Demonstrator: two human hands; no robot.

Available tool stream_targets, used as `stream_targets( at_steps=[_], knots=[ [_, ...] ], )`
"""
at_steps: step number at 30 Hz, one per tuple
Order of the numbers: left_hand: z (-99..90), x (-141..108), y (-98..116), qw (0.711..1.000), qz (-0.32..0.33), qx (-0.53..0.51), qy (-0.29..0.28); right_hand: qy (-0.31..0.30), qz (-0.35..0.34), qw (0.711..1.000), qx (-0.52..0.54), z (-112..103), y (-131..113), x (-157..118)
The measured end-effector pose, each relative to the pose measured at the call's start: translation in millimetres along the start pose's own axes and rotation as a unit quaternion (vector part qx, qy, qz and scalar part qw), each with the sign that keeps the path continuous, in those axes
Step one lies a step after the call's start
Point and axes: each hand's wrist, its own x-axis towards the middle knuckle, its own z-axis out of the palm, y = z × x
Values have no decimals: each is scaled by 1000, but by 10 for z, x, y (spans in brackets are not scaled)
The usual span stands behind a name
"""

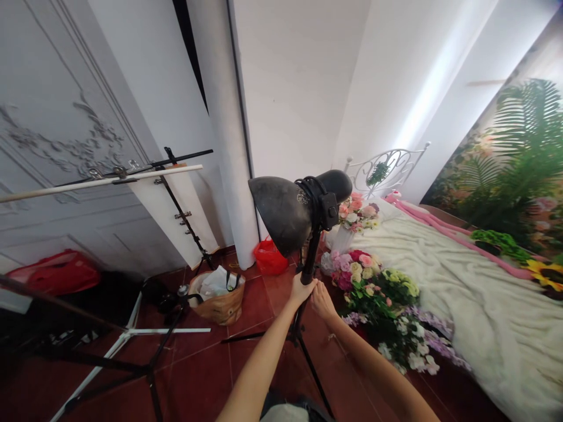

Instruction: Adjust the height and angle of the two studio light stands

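Lamp (284,211): carried atop stand (311,261) | Left hand (303,289): grip clamped around stand, presumably for steadying | Right hand (324,301): held close beside stand; grip state cannot be told

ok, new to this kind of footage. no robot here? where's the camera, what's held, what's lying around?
No robot: just a person's two bare hands. There is one picture, from a camera worn on the head, looking forward and down, so both forearms reach in from the bottom edge.

The left hand grips the black light stand just under its studio lamp. The right hand is right beside it; its exact hold is hard to make out.

The stand's legs are on the red tiled floor, with a basket to the left and artificial-looking flowers to the right. On the cream blanket lie a pink plush toy and a sunflower.
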Motion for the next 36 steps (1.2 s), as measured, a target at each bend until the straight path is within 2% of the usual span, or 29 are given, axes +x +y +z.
stream_targets(
  at_steps=[5, 11, 14, 19, 23, 27, 29, 33, 36],
  knots=[
    [9, -3, 0, 1000, 5, 8, 2, -12, 6, 1000, -21, 72, 35, 72],
    [24, -12, 9, 1000, 3, -1, 9, -73, 21, 996, -41, -27, 55, 219],
    [24, -11, 15, 1000, 2, -3, 3, -121, 16, 991, -51, -150, 32, 336],
    [18, -4, -4, 1000, 11, -1, 5, -253, 27, 966, -42, -332, 52, 516],
    [16, 0, -31, 1000, 15, 15, 4, -292, 12, 956, -24, -392, 117, 600],
    [15, 0, -28, 1000, 10, 27, 10, -285, 3, 958, -10, -430, 128, 524],
    [17, -2, -20, 1000, 10, 22, 9, -241, 2, 970, -3, -418, 108, 412],
    [22, -10, -15, 1000, 3, 13, 13, -114, 21, 993, 10, -332, 69, 183],
    [23, -14, -16, 1000, -5, 13, 12, -99, 44, 994, 19, -311, 62, 159]
  ],
)
